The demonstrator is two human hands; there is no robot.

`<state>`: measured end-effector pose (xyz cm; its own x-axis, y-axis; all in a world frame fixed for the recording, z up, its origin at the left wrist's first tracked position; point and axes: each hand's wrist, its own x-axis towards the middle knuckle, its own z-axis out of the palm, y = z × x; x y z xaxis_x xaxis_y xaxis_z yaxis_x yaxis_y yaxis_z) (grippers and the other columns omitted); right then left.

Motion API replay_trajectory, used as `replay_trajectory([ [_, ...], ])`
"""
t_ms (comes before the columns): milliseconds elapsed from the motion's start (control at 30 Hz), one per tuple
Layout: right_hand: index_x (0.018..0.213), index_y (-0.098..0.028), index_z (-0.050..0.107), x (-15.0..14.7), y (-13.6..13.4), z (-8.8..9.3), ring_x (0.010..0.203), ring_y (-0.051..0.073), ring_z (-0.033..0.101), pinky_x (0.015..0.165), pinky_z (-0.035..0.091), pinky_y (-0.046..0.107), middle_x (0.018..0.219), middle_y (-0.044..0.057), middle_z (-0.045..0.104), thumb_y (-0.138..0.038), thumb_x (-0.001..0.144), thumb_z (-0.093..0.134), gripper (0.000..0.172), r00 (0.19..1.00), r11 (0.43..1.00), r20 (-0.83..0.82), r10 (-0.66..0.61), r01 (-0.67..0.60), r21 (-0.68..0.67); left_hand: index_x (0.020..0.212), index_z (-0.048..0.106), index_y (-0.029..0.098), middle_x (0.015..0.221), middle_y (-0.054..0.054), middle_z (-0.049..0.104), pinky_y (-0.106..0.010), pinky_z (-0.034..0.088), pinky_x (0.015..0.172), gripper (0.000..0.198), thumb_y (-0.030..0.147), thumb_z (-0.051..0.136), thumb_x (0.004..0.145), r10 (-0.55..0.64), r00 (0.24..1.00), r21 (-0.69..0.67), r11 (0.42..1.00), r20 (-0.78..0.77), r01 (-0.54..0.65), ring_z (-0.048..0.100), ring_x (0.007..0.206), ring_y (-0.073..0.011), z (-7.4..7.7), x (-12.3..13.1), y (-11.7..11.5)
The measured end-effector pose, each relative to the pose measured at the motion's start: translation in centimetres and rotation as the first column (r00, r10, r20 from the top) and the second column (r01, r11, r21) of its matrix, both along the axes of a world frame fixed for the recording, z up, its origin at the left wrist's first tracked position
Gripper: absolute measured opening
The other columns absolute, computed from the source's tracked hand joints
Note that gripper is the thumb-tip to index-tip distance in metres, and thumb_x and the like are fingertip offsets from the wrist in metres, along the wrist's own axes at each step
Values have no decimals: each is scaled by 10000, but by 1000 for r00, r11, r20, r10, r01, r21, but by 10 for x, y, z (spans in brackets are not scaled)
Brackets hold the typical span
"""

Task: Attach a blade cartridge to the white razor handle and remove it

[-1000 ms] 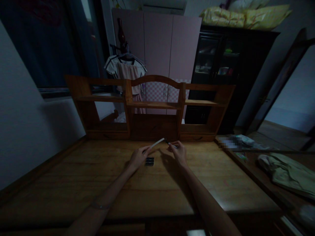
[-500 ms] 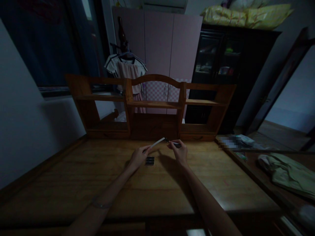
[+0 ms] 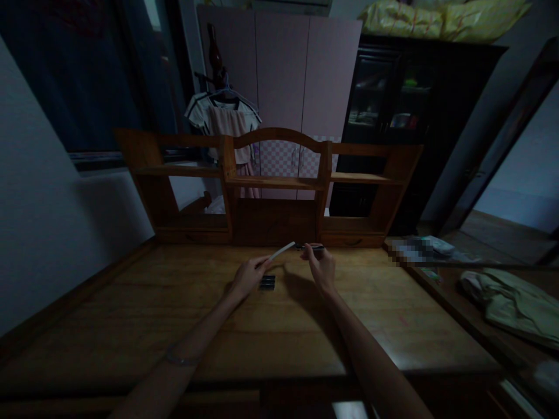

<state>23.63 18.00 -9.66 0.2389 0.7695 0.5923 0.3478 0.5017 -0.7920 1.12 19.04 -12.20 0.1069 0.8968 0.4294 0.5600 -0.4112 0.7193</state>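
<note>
My left hand (image 3: 248,278) is closed on one end of a narrow pale strip (image 3: 282,251), which slants up and to the right. In my right hand (image 3: 322,269) is a slim dark tool with a light edge (image 3: 312,247); its exact kind is too dim to make out. The tool's dark tip lies close to the strip's far end, and I cannot tell if they touch. On the wooden desk (image 3: 227,343), just right of my left hand, lies a small black striped piece (image 3: 267,283).
A wooden shelf unit (image 3: 275,183) rises along the desk's back edge. At the right stands a lower surface with a pale green cloth (image 3: 515,302) and plastic-wrapped items (image 3: 437,245). A wall (image 3: 87,233) borders the left side.
The dark tool in my right hand has turned closer to level, and the fingers around it have shifted. My left hand and the strip have moved slightly right and up. The view has tilted slightly.
</note>
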Motion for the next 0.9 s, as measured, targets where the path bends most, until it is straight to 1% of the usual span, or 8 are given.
replay_trajectory([
  [167,930,-144,596,1,1,0,673,207,660,618,493,268,705,66,677,-550,867,454,433,996,1000,90,-25,23,19,1086,649,225,1060,-36,669,-299,464,839,385,459,454,852,23,998,-8,1000,-65,-24,614,971,-224,4,1,-4],
  [367,913,-155,582,2,3,-1,650,198,660,586,485,253,694,56,674,-542,877,445,412,990,998,133,-41,34,51,1087,649,225,1054,-45,671,-298,464,836,396,478,454,853,39,994,20,999,-106,-37,617,963,-223,3,1,-4],
  [600,905,-165,571,1,0,0,628,179,656,578,483,235,701,44,667,-492,893,460,345,987,997,163,-6,-7,82,1100,640,240,1073,-30,664,-283,465,824,387,474,447,860,6,995,48,999,-99,-1,611,980,-216,4,4,-8],
  [767,904,-170,570,-1,0,0,631,170,649,583,474,229,698,37,659,-443,911,454,297,979,992,206,-12,-14,124,1093,647,241,1053,-33,673,-287,466,820,375,460,455,857,14,995,28,1000,-103,-11,620,952,-223,8,6,-11],
  [900,923,-175,568,-1,0,-2,646,159,643,606,471,227,734,36,653,-393,923,452,248,968,987,251,9,-50,156,1090,650,231,1059,-42,670,-298,462,830,374,451,460,853,29,995,-2,1000,-100,-29,613,968,-230,10,7,-12],
])
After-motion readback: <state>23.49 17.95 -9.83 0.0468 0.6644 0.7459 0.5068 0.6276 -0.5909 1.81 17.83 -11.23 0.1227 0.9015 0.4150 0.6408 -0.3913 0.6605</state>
